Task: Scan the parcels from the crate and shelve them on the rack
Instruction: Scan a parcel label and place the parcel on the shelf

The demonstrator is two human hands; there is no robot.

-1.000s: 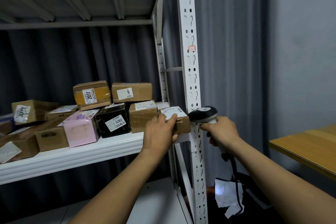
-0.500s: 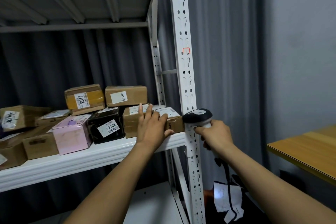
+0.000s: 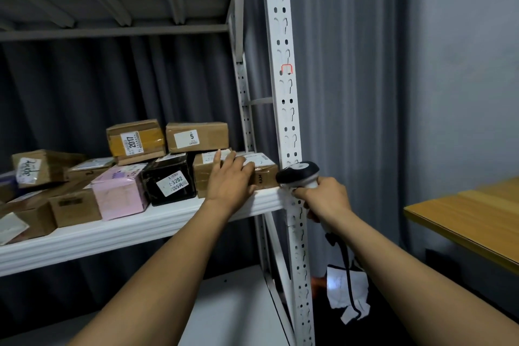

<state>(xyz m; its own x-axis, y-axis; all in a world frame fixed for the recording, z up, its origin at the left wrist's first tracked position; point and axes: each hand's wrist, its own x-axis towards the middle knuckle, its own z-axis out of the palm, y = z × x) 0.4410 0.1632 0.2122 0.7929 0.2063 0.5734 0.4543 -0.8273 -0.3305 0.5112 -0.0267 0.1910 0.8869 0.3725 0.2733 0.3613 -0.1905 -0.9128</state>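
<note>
Parcel point(image 3: 264, 174) sits on the shelf point(image 3: 140, 230) at the far R end, touching the brown box point(image 3: 203, 177) on its L & just beside the rack post point(image 3: 283, 93). Its front face is roughly in line w/ that box.

1 s ago fingers were curled over its near top edge. Since then it seems to have been nudged in a little & squared up against the row.

L grip point(image 3: 230, 180) has gone from clasping to flat. Fingers are straight, lying across the tops of parcel & brown box, w/ the thumb at the parcel's front face, holding nothing. That reads as a last settling push, not a carry.

R grip point(image 3: 325, 199) is unchanged. It's wrapped round the handle of the scanner point(image 3: 297, 174), head level w/ the shelf edge right by the post, cable hanging below.

For the task, this parcel looks shelved, so this cycle is prob. done bar lifting the L grip off. Can't tell from here whether it got scanned. Next would be back to the crate, which isn't in view.

Rest of the row hasn't moved, incl. the black box point(image 3: 168, 180) & pink box point(image 3: 120, 194). A wooden counter point(image 3: 463, 219) stands off to the R, well apart from the rack.
</note>
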